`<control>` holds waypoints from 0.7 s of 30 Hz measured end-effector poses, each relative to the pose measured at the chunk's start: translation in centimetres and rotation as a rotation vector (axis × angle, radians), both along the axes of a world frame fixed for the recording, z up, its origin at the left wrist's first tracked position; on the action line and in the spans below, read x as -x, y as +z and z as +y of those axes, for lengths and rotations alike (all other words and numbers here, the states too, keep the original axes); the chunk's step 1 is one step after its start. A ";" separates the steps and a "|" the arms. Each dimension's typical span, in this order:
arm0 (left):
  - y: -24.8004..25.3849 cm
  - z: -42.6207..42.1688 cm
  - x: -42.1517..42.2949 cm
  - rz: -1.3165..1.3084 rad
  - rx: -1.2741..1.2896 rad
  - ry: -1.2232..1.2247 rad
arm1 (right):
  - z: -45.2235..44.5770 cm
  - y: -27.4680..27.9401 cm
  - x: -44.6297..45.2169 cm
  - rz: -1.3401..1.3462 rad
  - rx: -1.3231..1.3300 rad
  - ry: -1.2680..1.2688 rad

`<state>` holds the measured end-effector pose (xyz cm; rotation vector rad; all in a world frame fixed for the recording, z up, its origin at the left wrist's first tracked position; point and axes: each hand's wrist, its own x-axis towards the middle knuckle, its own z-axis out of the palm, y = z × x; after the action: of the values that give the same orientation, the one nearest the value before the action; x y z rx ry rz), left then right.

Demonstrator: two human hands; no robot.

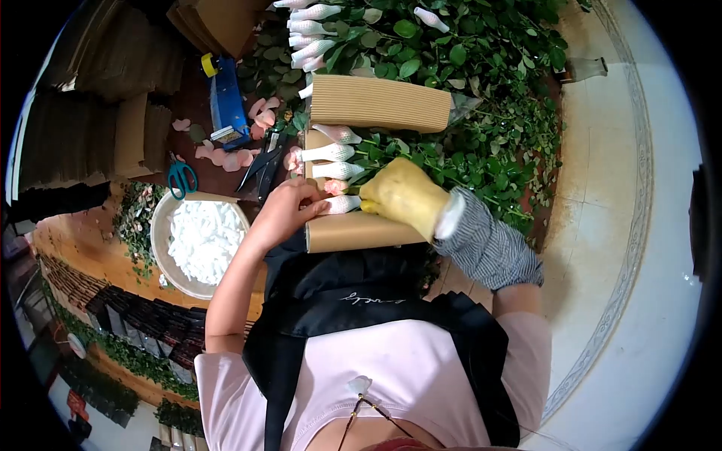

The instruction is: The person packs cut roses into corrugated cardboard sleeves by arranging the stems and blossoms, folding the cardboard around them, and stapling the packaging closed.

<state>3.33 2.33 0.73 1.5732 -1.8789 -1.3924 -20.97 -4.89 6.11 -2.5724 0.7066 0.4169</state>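
Observation:
A rose bud in a white foam net lies on a sheet of brown corrugated cardboard. My bare left hand is closed, its fingers and thumb at the bud's left end. At the other end, my right hand, in a yellow glove, is closed around the rose's stem, which is mostly hidden. Just above them sits a peach rose without a net. More netted roses lie side by side on the cardboard, leaves to the right. A folded corrugated strip lies across farther up.
To the left stand a basin of white foam nets, teal scissors, a black stapler and a blue tape dispenser. Loose pink petals lie around. Rose foliage covers the right side; cardboard stacks rise upper left.

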 end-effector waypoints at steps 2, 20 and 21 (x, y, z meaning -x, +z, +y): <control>-1.1 0.5 -0.5 0.196 0.090 0.052 | -0.1 -2.1 -0.5 0.041 -0.009 0.013; -1.8 -0.1 -2.7 0.295 0.095 0.809 | -1.7 -4.7 -0.6 0.055 0.243 -0.157; -0.9 -0.1 -3.3 0.189 0.051 0.825 | -1.8 -4.5 -0.1 -0.034 0.215 -0.163</control>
<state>6.67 2.19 -0.16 1.7999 -0.9457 -1.0408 -20.84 -6.73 1.61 -2.6855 0.9881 0.2562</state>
